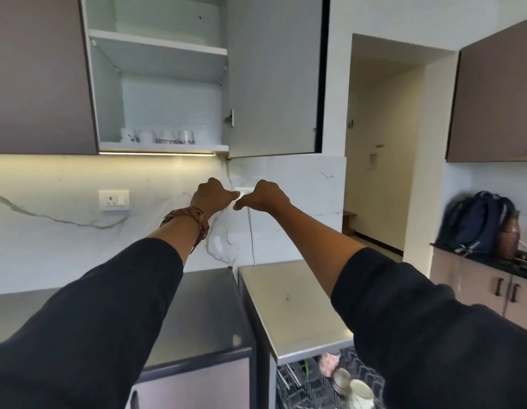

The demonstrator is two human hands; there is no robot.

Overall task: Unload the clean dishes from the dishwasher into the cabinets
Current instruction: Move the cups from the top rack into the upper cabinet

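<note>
Left hand (213, 196) and right hand (266, 196) hovering under open white wall cabinet (159, 44)
Both are holding nothing — fingers curled in.

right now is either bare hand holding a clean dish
No, the left hand and the right hand are both curled and empty.

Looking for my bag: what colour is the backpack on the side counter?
The backpack is dark navy blue, best seen in the head view.

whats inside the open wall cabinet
A row of white cups stands on the bottom shelf of the open cabinet. The upper shelf is seen from below, so anything lying flat on it is hidden.
</note>
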